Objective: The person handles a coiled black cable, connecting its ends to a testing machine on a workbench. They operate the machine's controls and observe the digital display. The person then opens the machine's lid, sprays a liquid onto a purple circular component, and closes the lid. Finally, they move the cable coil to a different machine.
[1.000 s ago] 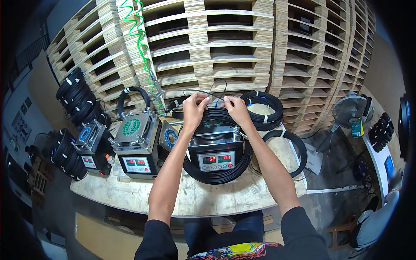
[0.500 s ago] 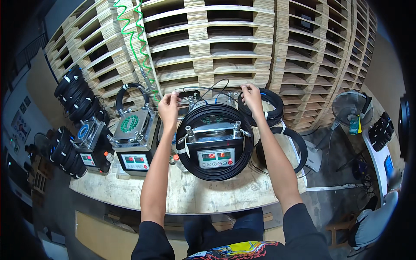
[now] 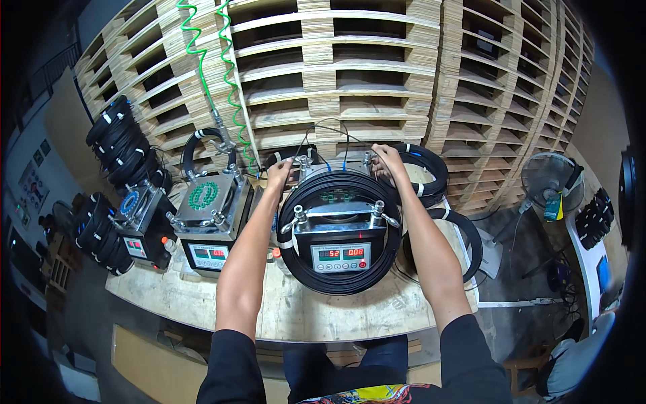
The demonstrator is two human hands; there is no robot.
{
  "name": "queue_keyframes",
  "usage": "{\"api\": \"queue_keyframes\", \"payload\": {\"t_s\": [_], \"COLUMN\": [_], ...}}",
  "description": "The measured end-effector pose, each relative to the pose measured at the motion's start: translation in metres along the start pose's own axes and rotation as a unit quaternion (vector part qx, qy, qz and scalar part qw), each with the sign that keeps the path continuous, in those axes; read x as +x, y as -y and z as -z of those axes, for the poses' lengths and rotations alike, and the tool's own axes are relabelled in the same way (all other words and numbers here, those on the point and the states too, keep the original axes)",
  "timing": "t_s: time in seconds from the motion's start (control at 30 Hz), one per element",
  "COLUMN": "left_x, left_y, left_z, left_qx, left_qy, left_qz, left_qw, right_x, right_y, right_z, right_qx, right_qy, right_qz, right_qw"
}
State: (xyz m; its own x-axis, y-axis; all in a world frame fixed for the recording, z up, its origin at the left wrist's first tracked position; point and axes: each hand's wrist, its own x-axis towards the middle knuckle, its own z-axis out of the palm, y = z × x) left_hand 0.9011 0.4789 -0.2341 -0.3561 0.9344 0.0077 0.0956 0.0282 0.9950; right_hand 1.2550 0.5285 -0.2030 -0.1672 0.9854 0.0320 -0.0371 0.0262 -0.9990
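Observation:
A coil of black cable (image 3: 296, 268) hangs around the front of the middle polishing machine (image 3: 340, 236), a dark box with a red-lit display and a metal clamp plate on top. Two thin cable ends with blue fittings (image 3: 344, 166) stand at the machine's back edge, and thin black cable (image 3: 327, 121) arches up behind them. My left hand (image 3: 280, 174), beside the machine's back left corner, is closed in a pinch on the thin cable. At the back right corner, my right hand (image 3: 388, 160) pinches the cable too. The fingertips are small in view.
To the left stand a second machine (image 3: 208, 209) with a green ring on top and a third machine (image 3: 138, 222) with a blue ring. More black coils (image 3: 464, 232) lie at the right and left. Stacked wooden pallets (image 3: 363, 81) rise behind the bench; a fan (image 3: 548, 182) stands right.
Both hands have come down toward the machine's back corners, and the left has shifted right. The thin cable arch has changed shape. The middle machine's display reading has changed.

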Motion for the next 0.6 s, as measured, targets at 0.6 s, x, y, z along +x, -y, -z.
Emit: {"api": "queue_keyframes", "payload": {"t_s": [0.6], "left_x": [0.0], "left_y": [-0.021], "left_z": [0.012], "left_qx": [-0.043], "left_qy": [0.097], "left_qz": [0.017], "left_qw": [0.994], "right_x": [0.019], "right_y": [-0.001], "right_z": [0.013], "right_qx": [-0.103], "right_qy": [0.013], "right_qz": [-0.012], "right_qw": [0.995]}}
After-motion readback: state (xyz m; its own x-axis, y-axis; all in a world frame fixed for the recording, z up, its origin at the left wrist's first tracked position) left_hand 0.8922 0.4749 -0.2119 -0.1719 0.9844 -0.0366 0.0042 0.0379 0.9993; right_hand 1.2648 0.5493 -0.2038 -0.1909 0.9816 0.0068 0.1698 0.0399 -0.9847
